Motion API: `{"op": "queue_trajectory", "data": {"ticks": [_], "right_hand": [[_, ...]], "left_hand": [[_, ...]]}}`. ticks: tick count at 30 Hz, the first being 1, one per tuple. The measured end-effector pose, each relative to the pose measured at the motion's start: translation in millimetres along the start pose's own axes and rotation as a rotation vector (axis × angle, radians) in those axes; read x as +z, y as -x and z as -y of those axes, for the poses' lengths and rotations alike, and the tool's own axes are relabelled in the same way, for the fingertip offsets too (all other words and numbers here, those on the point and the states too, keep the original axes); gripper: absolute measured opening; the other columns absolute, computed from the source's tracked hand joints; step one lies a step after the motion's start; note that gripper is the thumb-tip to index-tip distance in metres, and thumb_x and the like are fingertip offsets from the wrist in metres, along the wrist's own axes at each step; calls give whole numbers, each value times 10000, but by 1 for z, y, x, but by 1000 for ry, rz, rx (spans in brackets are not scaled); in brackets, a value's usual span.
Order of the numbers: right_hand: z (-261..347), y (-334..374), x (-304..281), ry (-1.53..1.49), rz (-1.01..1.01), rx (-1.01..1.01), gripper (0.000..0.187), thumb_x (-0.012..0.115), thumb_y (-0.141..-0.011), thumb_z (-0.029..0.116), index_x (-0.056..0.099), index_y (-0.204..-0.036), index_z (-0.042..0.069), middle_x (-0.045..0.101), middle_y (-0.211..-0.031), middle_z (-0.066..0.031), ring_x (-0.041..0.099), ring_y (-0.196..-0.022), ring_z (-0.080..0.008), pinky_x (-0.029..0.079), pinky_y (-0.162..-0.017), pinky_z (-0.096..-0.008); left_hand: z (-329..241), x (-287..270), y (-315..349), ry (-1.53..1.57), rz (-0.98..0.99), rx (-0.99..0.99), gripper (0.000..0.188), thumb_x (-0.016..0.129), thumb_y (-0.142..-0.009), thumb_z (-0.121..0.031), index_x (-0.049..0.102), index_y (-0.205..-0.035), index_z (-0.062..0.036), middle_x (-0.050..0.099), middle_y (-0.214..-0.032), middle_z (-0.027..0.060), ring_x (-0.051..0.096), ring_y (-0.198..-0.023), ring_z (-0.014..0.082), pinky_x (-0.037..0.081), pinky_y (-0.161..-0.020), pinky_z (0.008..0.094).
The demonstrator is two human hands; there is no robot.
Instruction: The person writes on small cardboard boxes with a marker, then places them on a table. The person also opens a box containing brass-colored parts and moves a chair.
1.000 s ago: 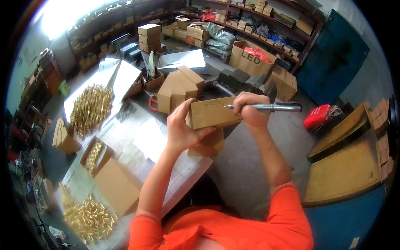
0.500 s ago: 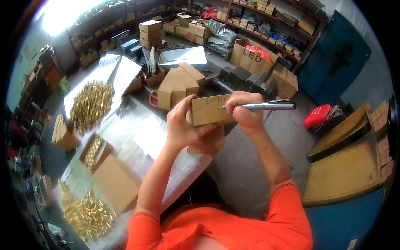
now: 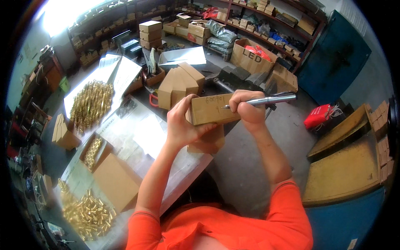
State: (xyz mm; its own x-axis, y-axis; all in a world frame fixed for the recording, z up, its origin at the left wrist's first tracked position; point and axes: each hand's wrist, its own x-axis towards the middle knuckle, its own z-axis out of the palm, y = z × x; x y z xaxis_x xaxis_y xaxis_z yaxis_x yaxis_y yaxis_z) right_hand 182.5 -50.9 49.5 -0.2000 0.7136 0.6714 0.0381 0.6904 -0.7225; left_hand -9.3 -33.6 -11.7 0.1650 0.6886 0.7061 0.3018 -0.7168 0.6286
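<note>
My left hand (image 3: pixel 182 127) grips the left end of a small brown cardboard box (image 3: pixel 208 116), thumb below and fingers on top. Handwriting runs along the upper part of the box's facing side, with a fresh mark beneath it. In my right hand (image 3: pixel 249 109) is a silver pen (image 3: pixel 275 99), its tip at the box's face just right of that mark. The box is held over another brown box (image 3: pixel 207 142) near the table's edge. Behind it stands a group of closed brown boxes (image 3: pixel 179 86).
On the left of the table (image 3: pixel 183 175) lie a pile of long brass-coloured parts (image 3: pixel 91 102), an open box of brass pieces (image 3: pixel 92 154), a cardboard lid (image 3: pixel 117 183) and loose brass tubes (image 3: pixel 93 214). A vise (image 3: pixel 237 77) sits beyond my right hand. A red bag (image 3: pixel 318 116) is farther right.
My right hand and the pen have shifted slightly to the right across the box, and a new pen mark shows below the first line of writing. My left hand stays put.
</note>
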Motion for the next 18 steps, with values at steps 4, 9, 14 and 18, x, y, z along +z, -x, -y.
{"op": "queue_trajectory", "data": {"ticks": [4,9,14,18], "right_hand": [[2,-1,0,66,33,5,137,498,-627,51,578,-590,-54,542,-564,-54,463,-513,-95,369,-500,-229],[1,-1,2,121,-16,-8,145,512,-623,80,569,-586,-48,538,-559,-54,466,-519,-96,370,-504,-233],[0,0,-7,82,-51,9,150,505,-621,93,574,-583,-34,548,-562,-57,471,-523,-104,373,-521,-232],[2,2,-9,89,-33,25,157,501,-626,98,575,-583,-32,559,-575,-60,481,-541,-107,379,-539,-228]], "left_hand": [[0,-1,0,-11,-3,-1,833,896,-503,-320,516,-1155,34,643,-1011,140,637,-946,215,505,-863,342],[-2,1,-1,25,-23,-9,750,880,-527,-318,541,-1108,14,631,-1008,146,626,-938,260,502,-833,347],[2,0,1,-14,-12,7,813,894,-507,-303,522,-1145,36,641,-1015,139,637,-949,217,504,-862,342],[1,1,0,-7,-1,4,813,894,-507,-293,518,-1148,37,637,-1023,142,635,-956,217,504,-864,343]]}}
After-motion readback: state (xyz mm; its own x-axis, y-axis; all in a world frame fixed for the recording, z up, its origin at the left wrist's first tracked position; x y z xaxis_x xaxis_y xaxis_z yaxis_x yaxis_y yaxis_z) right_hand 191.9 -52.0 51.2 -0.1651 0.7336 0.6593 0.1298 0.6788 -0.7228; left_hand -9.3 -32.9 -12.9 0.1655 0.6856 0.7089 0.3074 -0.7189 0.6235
